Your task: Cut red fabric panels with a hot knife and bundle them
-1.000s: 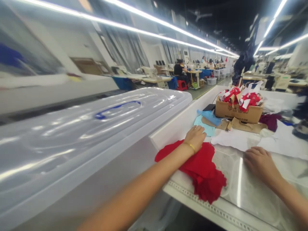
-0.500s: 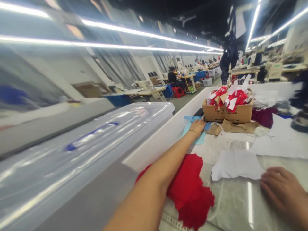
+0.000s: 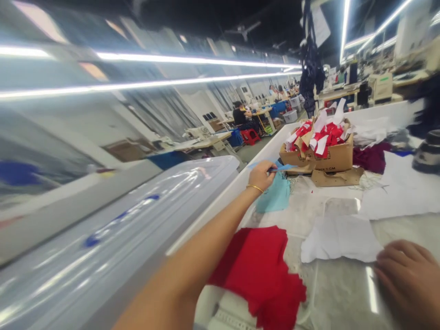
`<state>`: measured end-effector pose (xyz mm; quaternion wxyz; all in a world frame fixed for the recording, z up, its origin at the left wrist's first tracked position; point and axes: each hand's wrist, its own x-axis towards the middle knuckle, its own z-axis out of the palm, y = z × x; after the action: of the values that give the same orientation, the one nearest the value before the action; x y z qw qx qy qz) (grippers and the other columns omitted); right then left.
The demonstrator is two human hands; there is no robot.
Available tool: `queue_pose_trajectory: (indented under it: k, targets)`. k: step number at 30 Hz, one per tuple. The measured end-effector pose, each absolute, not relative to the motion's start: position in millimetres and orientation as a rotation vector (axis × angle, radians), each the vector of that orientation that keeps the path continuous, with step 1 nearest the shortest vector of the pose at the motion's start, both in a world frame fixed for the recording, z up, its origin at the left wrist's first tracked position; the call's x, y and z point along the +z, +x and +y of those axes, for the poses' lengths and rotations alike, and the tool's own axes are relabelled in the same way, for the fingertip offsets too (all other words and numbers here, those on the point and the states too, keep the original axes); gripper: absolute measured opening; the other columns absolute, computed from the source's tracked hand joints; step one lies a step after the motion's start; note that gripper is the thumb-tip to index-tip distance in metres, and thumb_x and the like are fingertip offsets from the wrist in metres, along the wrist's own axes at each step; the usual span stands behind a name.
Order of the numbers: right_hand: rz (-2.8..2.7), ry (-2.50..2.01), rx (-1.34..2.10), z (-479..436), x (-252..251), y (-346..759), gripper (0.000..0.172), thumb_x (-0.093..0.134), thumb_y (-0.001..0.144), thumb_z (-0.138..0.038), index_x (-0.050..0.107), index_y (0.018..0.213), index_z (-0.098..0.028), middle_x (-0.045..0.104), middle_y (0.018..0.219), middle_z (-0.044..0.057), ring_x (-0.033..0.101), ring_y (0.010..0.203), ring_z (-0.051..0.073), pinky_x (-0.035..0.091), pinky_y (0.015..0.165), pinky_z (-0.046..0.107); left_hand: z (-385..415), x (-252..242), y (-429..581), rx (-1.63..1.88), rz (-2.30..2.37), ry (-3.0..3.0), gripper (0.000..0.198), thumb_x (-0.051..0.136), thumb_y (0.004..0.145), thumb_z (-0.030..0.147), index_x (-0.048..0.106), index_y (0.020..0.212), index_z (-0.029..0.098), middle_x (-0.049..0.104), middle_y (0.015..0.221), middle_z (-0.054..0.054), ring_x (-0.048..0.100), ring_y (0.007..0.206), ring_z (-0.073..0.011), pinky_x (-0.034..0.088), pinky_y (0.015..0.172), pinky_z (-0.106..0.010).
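Well, sewing hall (image 3: pixel 220 110): left grip (image 3: pixel 261 176) pinches blue fabric (image 3: pixel 282 167); right grip (image 3: pixel 409 279) spread on table (image 3: pixel 340 293).

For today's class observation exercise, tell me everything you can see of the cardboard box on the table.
The brown corrugated cardboard box stands open-topped on the white-rimmed table, its flaps splayed outward and dark printed marks along its front. Red and white fabric scraps fill it, heaped above the rim. A loose piece of cardboard lies against its front. The person's left hand is nearby, not touching it.
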<state>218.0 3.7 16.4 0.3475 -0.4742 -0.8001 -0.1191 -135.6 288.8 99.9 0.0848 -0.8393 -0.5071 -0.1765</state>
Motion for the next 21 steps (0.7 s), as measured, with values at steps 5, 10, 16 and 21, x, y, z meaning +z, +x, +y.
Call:
queue_pose_trajectory:
  k: [5, 10, 16, 21]
  targets:
    - [-2.058, -1.266, -0.249, 3, 20, 210, 0.037, 0.041, 0.101, -0.019, 0.064, 0.073, -0.025, 0.067, 0.07, -0.002, 0.06, 0.072, 0.018, 0.039, 0.074, 0.034, 287, 80, -86, -0.52, -1.594, -2.676, 0.03, 0.064, 0.099, 0.037, 0.062, 0.12, 0.015, 0.066, 0.116, -0.008, 0.067, 0.099, -0.0215, 0.059, 0.086, -0.041]
    - [-2.069, -1.282, -0.239, 4, 22, 210, 0.038, 0.039, 0.099, -0.016, 0.061, 0.069, -0.024, 0.064, 0.066, -0.001, 0.059, 0.068, 0.018, 0.04, 0.072, 0.035, 297, 59, -49, -0.357, -1.733, -2.811, 0.034, 0.065, 0.098, 0.036, 0.061, 0.126, 0.017, 0.064, 0.126, -0.01, 0.066, 0.107, -0.0239, 0.058, 0.091, -0.044]
    - [-2.152, -1.326, -0.256, 3, 15, 219, 0.021, 0.054, 0.094, -0.018, 0.065, 0.077, -0.025, 0.067, 0.074, 0.0, 0.062, 0.077, 0.02, 0.042, 0.075, 0.036, 301, 53, -38, -0.338, -1.938, -2.78, 0.032, 0.067, 0.097, 0.036, 0.062, 0.125, 0.019, 0.063, 0.127, -0.009, 0.065, 0.11, -0.0246, 0.058, 0.092, -0.043]
    - [-2.078, -1.34, -0.246, 1, 20, 214, 0.03, 0.047, 0.095, -0.015, 0.063, 0.07, -0.023, 0.065, 0.069, 0.002, 0.059, 0.07, 0.02, 0.041, 0.072, 0.036, 297, 67, -36, -0.473, -1.905, -2.931, 0.031, 0.067, 0.097, 0.038, 0.065, 0.118, 0.015, 0.066, 0.119, -0.007, 0.067, 0.104, -0.0252, 0.059, 0.088, -0.042]
